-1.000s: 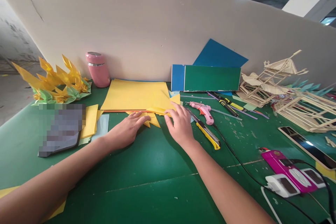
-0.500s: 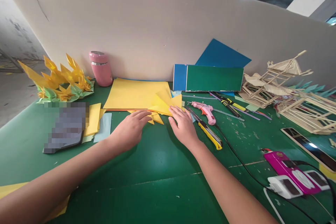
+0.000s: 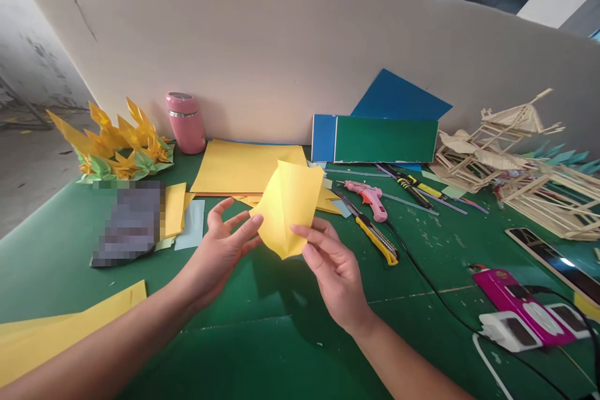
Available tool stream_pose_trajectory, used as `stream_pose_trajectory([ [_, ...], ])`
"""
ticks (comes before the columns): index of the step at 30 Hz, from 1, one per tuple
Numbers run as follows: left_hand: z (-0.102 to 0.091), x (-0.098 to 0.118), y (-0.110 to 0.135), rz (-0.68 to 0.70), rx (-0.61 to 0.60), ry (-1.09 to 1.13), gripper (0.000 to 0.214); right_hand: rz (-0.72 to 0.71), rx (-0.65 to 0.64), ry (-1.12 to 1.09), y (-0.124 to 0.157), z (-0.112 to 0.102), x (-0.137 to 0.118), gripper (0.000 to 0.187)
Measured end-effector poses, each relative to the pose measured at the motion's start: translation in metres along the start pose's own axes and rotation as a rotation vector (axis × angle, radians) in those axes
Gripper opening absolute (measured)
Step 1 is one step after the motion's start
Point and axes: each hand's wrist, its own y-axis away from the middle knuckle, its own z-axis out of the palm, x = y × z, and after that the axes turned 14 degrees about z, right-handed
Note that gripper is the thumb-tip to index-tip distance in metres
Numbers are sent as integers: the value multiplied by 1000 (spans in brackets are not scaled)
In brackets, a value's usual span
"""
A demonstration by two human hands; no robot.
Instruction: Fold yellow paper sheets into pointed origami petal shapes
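A creased sheet of yellow paper (image 3: pixel 290 200) is held up above the green table, with a fold line down its middle and a curved lower edge. My right hand (image 3: pixel 340 269) pinches it at the lower right, fingers lying across the front. At its left edge is my left hand (image 3: pixel 225 244), open with fingers spread; the thumb tip meets the paper's edge, though a firm grip cannot be made out. Behind the held sheet lies a stack of yellow paper (image 3: pixel 244 165), and smaller folded yellow pieces (image 3: pixel 330 203) peek out beside it.
A utility knife (image 3: pixel 377 240) and a pink glue gun (image 3: pixel 368 197) lie to the right, its cord running past a magenta power strip (image 3: pixel 518 303). Stick models (image 3: pixel 553 187) stand far right. Left are a pink flask (image 3: pixel 186 125), a paper crown (image 3: pixel 122 144) and paper squares (image 3: pixel 175 209).
My right hand has lifted the yellow sheet off the pile and brought it nearer. My left hand has turned palm inward and spread its fingers beside it.
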Motion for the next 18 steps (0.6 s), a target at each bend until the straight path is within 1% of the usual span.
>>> stream_pose_trajectory([
  [2,-7,-4,3,-16,60,15,68,69,-35,-67,10,-1,5,28],
  [4,-14,-7,10,-30,74,61,76,124,-63,-72,22,-6,9,27],
  [6,-21,-10,18,-28,41,69,85,135,-104,-52,31,-14,12,26],
  [8,-25,-13,25,-33,-20,55,86,129,-88,50,37,-21,15,33],
  [10,-30,-18,29,-33,-121,43,85,37,-46,227,37,-26,19,39],
  [12,-34,-24,29,-9,-216,-3,84,-121,18,455,35,-27,23,45],
  [13,-37,-28,28,19,-262,-38,85,-208,64,578,33,-28,24,46],
  [15,-42,-33,25,125,-311,-116,82,-360,166,801,30,-28,24,42],
  [17,-46,-36,23,202,-372,-206,75,-456,244,939,27,-29,22,40],
  [18,-48,-37,23,221,-412,-243,71,-489,258,971,26,-29,20,40],
])
